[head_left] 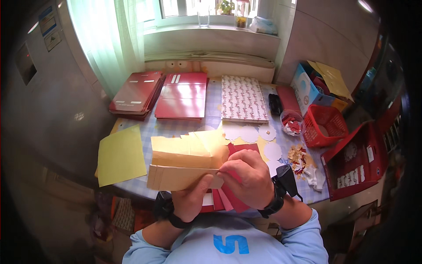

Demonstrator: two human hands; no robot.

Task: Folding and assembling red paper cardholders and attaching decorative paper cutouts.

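Observation:
A tan folded paper piece [180,176], with a long flat strip along its near edge and raised flaps behind, is held over the near middle of the table. My left hand [193,200] grips it from below, thumb lying on the near strip. At its right end, my right hand [251,178] pinches the corner between thumb and fingers. Below and behind my hands lie dark red card pieces [239,203], partly hidden by my right hand and the tan paper. Each wrist wears a black strapped device.
Stacks of red folders [137,93] and red panels [182,94] lie at the back left. A patterned board [243,97] is at the back middle, a yellow sheet [121,156] at left. To the right are a red basket [323,127], a tub of scraps [292,123] and an open red box [354,160].

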